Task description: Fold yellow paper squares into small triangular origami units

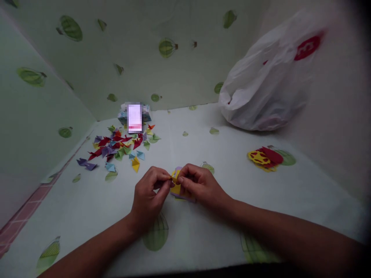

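Note:
Between my two hands is a small piece of folded yellow paper [175, 176], pinched from both sides. My left hand [151, 190] is closed, its thumb and forefinger pressed together on the paper's left end. From the right, my right hand [199, 187] grips the same paper between thumb and fingers. Beneath them lies a short stack of yellow and purple paper sheets [185, 198], partly covered by my right hand. My fingers hide much of the folded paper, so its full shape cannot be made out.
Folded paper birds [118, 144] in several colours lie heaped at the left back. Behind them a lit phone [135, 117] leans against a tissue box [147, 112]. At right are red and yellow paper cut-outs [265, 157] and a bulging white plastic bag [266, 85] by the wall.

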Motion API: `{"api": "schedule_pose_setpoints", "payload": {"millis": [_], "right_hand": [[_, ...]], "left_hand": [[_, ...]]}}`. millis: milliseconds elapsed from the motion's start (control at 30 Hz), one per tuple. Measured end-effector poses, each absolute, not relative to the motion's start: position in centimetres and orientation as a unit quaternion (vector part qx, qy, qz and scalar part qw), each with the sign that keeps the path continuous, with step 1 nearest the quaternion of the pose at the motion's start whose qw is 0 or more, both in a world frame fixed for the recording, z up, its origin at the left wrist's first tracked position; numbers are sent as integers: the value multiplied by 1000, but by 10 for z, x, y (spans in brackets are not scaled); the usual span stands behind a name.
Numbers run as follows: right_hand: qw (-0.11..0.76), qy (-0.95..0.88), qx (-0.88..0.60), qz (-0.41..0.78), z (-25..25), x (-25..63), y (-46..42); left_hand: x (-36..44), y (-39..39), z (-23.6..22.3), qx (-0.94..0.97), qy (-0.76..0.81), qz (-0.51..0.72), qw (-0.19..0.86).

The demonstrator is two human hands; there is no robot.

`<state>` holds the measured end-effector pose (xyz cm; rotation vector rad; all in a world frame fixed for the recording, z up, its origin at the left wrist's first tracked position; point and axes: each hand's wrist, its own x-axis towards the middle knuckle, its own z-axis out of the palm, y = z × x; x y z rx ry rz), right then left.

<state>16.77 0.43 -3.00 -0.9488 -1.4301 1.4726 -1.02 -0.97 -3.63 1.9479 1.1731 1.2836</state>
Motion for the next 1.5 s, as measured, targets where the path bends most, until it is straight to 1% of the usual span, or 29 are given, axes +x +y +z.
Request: {"api": "schedule_pose_setpoints", "payload": {"millis": [167, 233, 533, 800, 867, 967, 1033, 1133, 1267, 1500], "right_hand": [[452, -650, -378, 479, -30, 170, 5], [452, -673, -370, 454, -29, 171, 5], [434, -670, -346, 493, -27, 169, 2], [442, -697, -355, 440, -29, 168, 1], [442, -672, -386, 452, -29, 168, 1], [438, -580, -436, 530, -27, 168, 3], [435, -517, -445, 588, -25, 167, 5], [434, -463, -441, 634, -23, 166, 7], [433, -449, -445, 643, -22, 165, 6], [423, -472, -462, 620, -24, 167, 9]], "left_hand": [[-9, -10, -35, 737, 425, 461, 252], [-8, -10, -35, 742, 423, 460, 243], [-9, -10, -32, 758, 416, 456, 211], [-8, -10, -32, 757, 417, 456, 213], [-8, -10, -33, 746, 420, 463, 228], [-8, -12, -35, 703, 428, 490, 287], [-8, -12, -36, 676, 429, 506, 322], [-7, -13, -38, 665, 425, 514, 337], [-9, -13, -38, 692, 435, 494, 296], [-11, -12, -36, 792, 395, 442, 147]]}}
